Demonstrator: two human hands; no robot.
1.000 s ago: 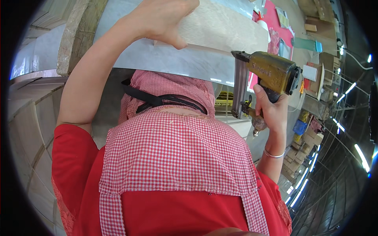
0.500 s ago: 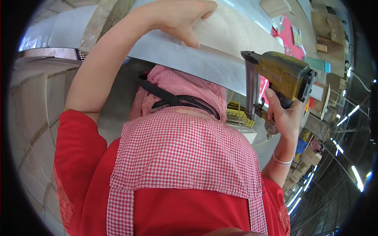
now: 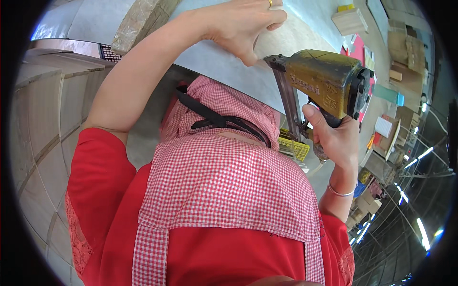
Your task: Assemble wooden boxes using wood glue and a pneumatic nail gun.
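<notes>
My right hand (image 3: 334, 136) is wrapped round the handle of a pneumatic nail gun (image 3: 319, 78) with a worn yellow-brown body and a dark magazine. Its dark nose end lies against the near edge of a pale wooden board (image 3: 298, 38), close to my left thumb. My left hand (image 3: 243, 28) grips that board, thumb at the near edge and fingers bent over the top. A ring shows on one finger. The board rests on a grey-white worktable (image 3: 214, 59). The nail gun hides part of the board and table edge.
A tape-wrapped block (image 3: 140, 24) stands on the table's left. Stacked wooden panels (image 3: 38, 124) rise at my left. A small wooden box (image 3: 349, 21) sits at the far right of the table. A yellow crate (image 3: 296, 148) is below the table edge.
The nail gun has moved left, bringing its nose from apart to right beside my left thumb. My left hand has shifted slightly right and down in view; the head view has turned a little.
</notes>
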